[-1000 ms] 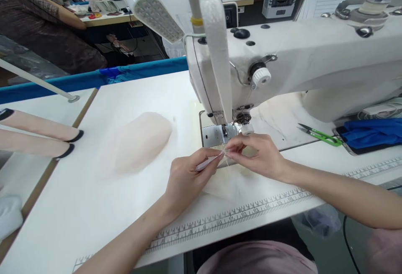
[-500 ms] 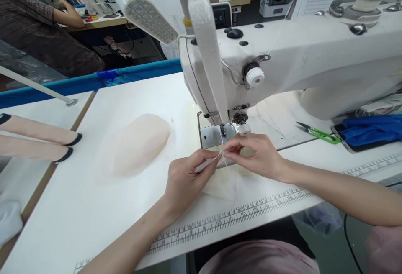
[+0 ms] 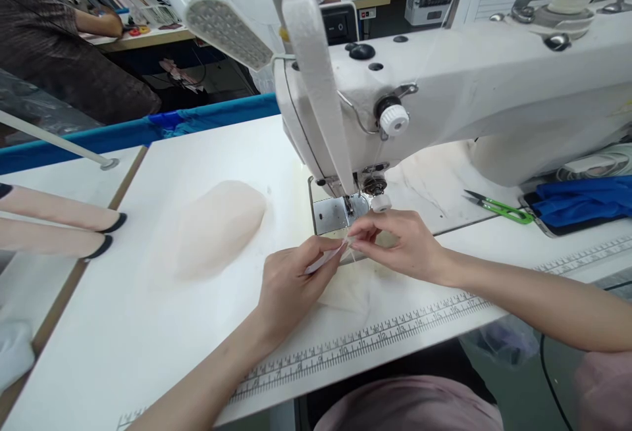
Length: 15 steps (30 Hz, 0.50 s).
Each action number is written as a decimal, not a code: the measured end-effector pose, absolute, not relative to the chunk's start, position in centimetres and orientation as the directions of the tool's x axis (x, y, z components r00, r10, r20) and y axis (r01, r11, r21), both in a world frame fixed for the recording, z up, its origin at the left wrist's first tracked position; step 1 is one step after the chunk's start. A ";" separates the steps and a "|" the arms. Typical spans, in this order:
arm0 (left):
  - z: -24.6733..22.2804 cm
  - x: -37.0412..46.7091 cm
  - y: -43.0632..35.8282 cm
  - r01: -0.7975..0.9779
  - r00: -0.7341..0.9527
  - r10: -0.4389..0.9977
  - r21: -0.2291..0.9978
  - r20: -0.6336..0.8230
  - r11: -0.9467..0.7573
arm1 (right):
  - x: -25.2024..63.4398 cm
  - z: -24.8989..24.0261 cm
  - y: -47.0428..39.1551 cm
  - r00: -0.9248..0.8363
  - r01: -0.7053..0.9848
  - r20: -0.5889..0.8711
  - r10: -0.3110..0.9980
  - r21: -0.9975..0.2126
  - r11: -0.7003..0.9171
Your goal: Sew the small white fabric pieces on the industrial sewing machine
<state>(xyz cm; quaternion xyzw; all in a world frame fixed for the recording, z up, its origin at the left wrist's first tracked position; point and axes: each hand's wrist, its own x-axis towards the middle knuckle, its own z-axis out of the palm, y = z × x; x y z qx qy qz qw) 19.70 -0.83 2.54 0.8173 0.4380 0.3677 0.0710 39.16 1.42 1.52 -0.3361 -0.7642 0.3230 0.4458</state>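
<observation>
Between the thumb and fingers of my left hand [image 3: 295, 276] is a thin white fabric strip [image 3: 323, 260]. My right hand [image 3: 397, 247] pinches the strip's other end, and the fingertips of both hands almost meet. They are just in front of the needle and presser foot [image 3: 348, 206] of a white sewing machine [image 3: 444, 82]. The metal needle plate [image 3: 330, 216] lies behind my fingers. A sheer pale fabric piece [image 3: 345, 289] lies below my hands on the table. What exactly sits between the fingertips is too small to make out.
Green thread snips [image 3: 506, 209] lie at the right beside a phone [image 3: 553, 226] under blue cloth [image 3: 585, 199]. A sheer beige piece [image 3: 222, 227] rests left of the machine. Two dark-tipped beige rolls [image 3: 54, 237] are farther left. A printed ruler [image 3: 375, 339] follows the front edge. A co-worker [image 3: 64, 56] is behind.
The camera view has shifted slightly, moving the machine a little left in the picture. Both hands keep their pinch on the strip in nearly the same place.
</observation>
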 end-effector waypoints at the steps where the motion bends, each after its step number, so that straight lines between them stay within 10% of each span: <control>1: 2.5 19.7 -0.8 0.663 0.345 0.767 0.439 0.540 -0.607 | 39.2 1.5 1.4 -0.379 0.226 0.467 0.799 -0.791 0.569; 15: 2.5 19.7 -0.8 0.648 0.357 0.745 0.425 0.563 -0.632 | 39.1 1.7 1.4 -0.399 0.224 0.490 0.775 -0.768 0.600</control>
